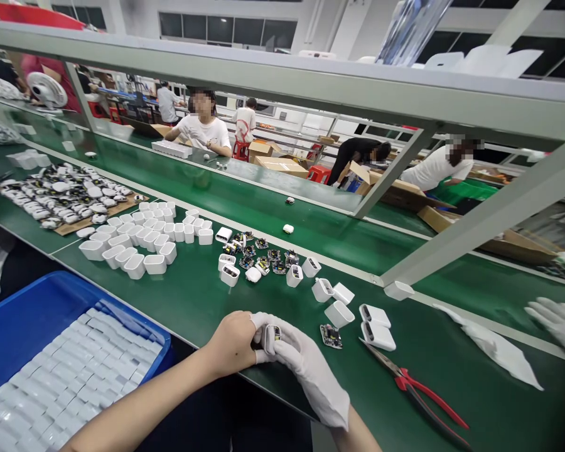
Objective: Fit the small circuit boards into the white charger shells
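Case: the white case (270, 342) is sitting between both hands, lower centre of the frame, its opening showing dark parts inside.
Left hand: the left hand (233, 344) is gripping the case's side, fingers closing narrowly.
Right hand: the gloved right hand (306, 359) is wrapping the case, fingertips pressing near its opening. Loose glove fabric could be catching on the parts; smooth plastic could be slipping.
Bench edge: the hands are working near the edge of the green bench (188, 314); a slip could be sending the case to the floor.
Pliers: the red-handled pliers (402, 379) are lying right of centre, tips just beside the white housings (379, 337); a nudge could be scratching one.
Board: a bare board (331, 336) is lying beyond the right hand; a dragging sleeve-end of the glove could be snagging it.
Shells: open shells (322, 289) are standing close together; a knock could be toppling them.
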A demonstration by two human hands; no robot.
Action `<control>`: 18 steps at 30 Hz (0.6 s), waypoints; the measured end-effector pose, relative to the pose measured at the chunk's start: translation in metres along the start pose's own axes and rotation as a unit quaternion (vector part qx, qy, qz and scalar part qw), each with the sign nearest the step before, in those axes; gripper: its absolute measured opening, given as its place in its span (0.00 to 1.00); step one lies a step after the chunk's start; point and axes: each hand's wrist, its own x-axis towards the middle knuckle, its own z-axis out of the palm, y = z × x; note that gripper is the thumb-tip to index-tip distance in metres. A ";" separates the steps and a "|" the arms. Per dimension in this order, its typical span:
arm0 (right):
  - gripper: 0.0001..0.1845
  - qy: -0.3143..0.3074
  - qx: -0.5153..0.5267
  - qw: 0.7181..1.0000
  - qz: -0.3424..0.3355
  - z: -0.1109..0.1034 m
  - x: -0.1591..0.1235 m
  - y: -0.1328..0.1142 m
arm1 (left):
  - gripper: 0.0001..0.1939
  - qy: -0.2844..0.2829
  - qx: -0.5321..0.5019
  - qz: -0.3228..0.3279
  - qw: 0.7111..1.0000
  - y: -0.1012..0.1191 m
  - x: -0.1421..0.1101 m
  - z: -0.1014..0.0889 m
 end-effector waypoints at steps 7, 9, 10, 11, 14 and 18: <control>0.32 0.047 0.018 0.998 -0.045 0.003 -0.002 0.022 | 0.19 0.054 0.000 0.052 0.997 0.000 -0.002 0.001; 0.30 0.067 0.016 0.996 -0.050 0.005 -0.003 0.028 | 0.19 0.065 0.008 0.068 0.996 -0.001 -0.003 0.002; 0.29 0.075 0.016 0.996 -0.051 0.006 -0.003 0.030 | 0.19 0.067 0.017 0.076 0.995 -0.001 -0.003 0.004; 0.28 0.080 0.015 0.995 -0.050 0.008 -0.003 0.030 | 0.18 0.070 0.027 0.081 0.994 -0.002 -0.003 0.005; 0.24 0.084 0.007 0.995 -0.047 0.012 -0.002 0.028 | 0.17 0.077 0.044 0.088 0.992 -0.002 -0.004 0.007; 0.24 0.077 0.003 0.995 -0.057 0.010 -0.001 0.023 | 0.18 0.061 0.002 0.073 0.995 0.001 -0.003 0.004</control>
